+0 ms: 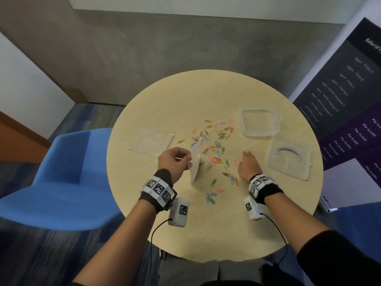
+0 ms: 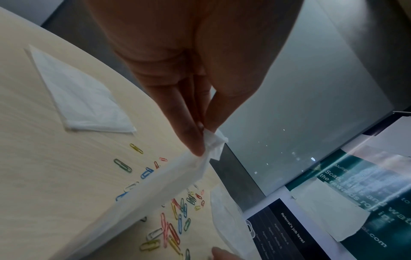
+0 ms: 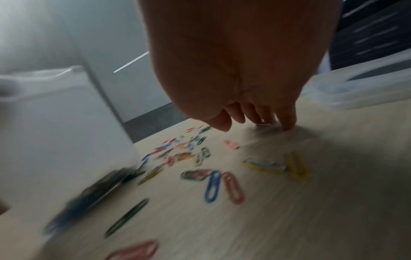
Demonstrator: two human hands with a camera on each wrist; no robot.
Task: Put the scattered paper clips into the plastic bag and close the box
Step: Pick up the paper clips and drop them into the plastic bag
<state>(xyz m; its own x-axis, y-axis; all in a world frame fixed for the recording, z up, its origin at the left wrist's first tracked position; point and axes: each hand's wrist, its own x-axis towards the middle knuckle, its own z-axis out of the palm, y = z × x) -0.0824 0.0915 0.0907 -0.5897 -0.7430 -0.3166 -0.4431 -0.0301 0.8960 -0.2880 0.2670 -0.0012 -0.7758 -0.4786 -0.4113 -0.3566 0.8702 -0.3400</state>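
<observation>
Many coloured paper clips lie scattered over the middle of the round beige table. My left hand pinches the top corner of a thin whitish plastic bag between thumb and fingers. The bag hangs almost upright with its lower edge on the table, among the clips. The left wrist view shows the pinch on the crumpled bag corner. To the right of the clips, my right hand reaches down with its fingers extended. Its fingertips touch the tabletop and hold nothing. The clear plastic box stands open at the back right.
The box's clear lid lies flat on the table to the right of my right hand. A second flat plastic bag lies at the left. A blue chair stands left of the table. A dark banner stands at the right.
</observation>
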